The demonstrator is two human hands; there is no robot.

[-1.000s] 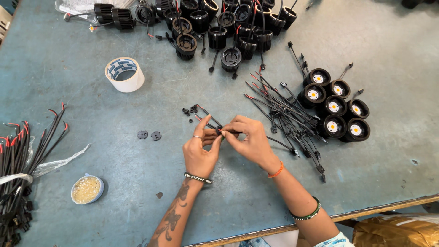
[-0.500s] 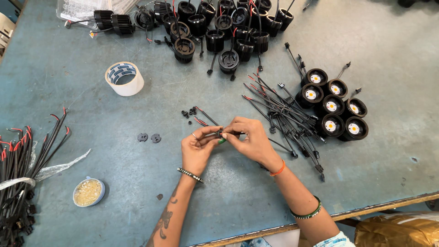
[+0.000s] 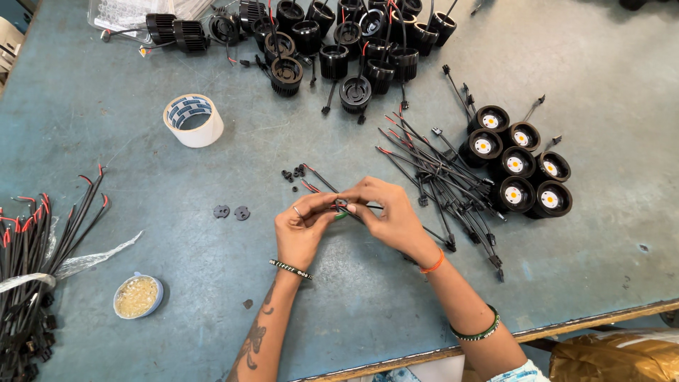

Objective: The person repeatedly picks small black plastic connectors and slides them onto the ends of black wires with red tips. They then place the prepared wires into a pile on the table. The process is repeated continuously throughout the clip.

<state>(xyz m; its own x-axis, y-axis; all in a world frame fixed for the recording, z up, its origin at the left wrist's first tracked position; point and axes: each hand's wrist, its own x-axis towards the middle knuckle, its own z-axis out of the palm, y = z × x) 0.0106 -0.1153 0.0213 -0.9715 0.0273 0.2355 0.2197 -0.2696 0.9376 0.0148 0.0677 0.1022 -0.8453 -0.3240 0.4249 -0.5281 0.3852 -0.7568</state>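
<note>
**Inspector:** State what your hands hold.

**Me:** My left hand point(image 3: 303, 233) and right hand point(image 3: 389, 216) meet above the middle of the worn blue-grey metal table point(image 3: 601, 71). The fingers point(image 3: 320, 205) of both are pressed together, pinching one thin black cable with red wire tips point(image 3: 320, 182). Its free end trails toward the far edge.

**Inspector:** Any change in the last second?

**Me:** Little. My hands kept to the same spot and the grip closed slightly tighter; I judge the same fitting step is under way.

**Inspector:** What is unclear?

**Me:** The small part between my fingertips is hidden. A green fleck shows there; I cannot tell what it is. The loose heap of black cables point(image 3: 438, 177) lies just right of my hands, round black lamp housings with yellow centres point(image 3: 516, 166) beyond it. The cable bundle point(image 3: 28, 283) at the left edge is cut off.
</note>
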